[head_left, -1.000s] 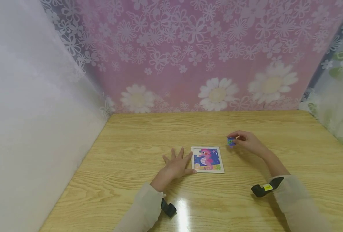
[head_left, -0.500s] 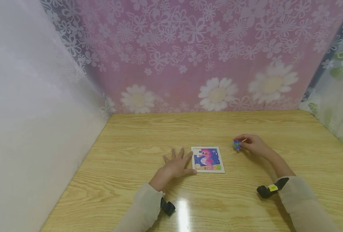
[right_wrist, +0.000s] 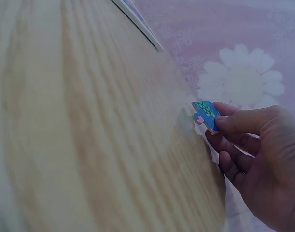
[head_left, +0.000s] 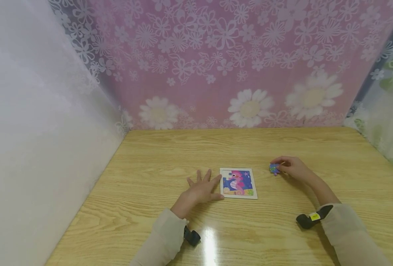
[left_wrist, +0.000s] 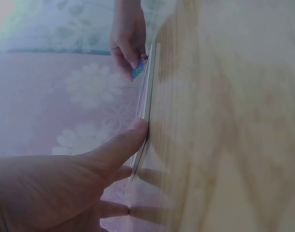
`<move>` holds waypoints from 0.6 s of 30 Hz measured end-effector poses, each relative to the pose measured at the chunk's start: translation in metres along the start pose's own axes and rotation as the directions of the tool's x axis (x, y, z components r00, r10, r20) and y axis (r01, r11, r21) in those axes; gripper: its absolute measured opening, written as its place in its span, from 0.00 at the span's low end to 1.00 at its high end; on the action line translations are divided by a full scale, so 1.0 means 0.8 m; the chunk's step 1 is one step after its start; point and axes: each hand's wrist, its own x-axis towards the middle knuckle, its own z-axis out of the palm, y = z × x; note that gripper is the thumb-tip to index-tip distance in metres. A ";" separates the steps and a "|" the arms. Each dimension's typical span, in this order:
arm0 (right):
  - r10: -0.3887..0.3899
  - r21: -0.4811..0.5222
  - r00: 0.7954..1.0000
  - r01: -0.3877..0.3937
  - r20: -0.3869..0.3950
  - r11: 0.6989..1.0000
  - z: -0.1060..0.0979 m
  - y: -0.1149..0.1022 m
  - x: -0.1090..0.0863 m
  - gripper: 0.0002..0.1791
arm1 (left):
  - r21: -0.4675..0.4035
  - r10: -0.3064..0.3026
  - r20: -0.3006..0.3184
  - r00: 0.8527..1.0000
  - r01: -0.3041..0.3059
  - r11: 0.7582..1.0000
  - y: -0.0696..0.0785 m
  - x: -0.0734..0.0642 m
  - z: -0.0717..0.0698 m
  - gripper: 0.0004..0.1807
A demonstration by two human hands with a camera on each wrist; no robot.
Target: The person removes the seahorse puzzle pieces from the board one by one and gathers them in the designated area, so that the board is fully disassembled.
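Observation:
A square seahorse puzzle point(head_left: 238, 183) in a white frame lies flat on the table, with a white gap at its upper left corner. My left hand point(head_left: 200, 190) rests with fingers spread at the frame's left side; its thumb touches the frame's lower left corner, as the left wrist view also shows. Right of the frame, my right hand point(head_left: 293, 168) pinches a blue puzzle piece point(right_wrist: 205, 115) between thumb and fingers. Green and a bit of pink are printed on that piece, and a rounded tab sticks out of it. It appears held just above the table.
The wood-grain table point(head_left: 170, 151) stretches to a pink flowered curtain point(head_left: 196, 74) at the back. A pale wall point(head_left: 50, 129) borders the left side, and a leafy pale curtain point(head_left: 387, 111) the right. Each wrist carries a black camera point(head_left: 305, 221).
My right hand has moved right and slightly toward me with the puzzle piece, which has turned in its fingers. The left hand and the framed puzzle stay in place.

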 end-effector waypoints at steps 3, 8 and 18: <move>-0.004 0.013 1.000 0.004 -0.002 1.000 0.002 0.001 -0.001 0.12 | -0.003 -0.001 0.001 1.000 0.001 1.000 0.000 -0.001 -0.002 0.42; -0.009 0.046 1.000 0.010 -0.009 0.999 0.006 0.005 -0.004 0.12 | 0.000 0.006 0.000 1.000 -0.006 1.000 0.001 -0.002 -0.002 0.42; -0.023 -0.017 0.999 0.022 -0.047 1.000 0.012 0.008 -0.009 0.13 | -0.013 0.001 0.004 1.000 -0.001 1.000 0.000 -0.002 -0.002 0.42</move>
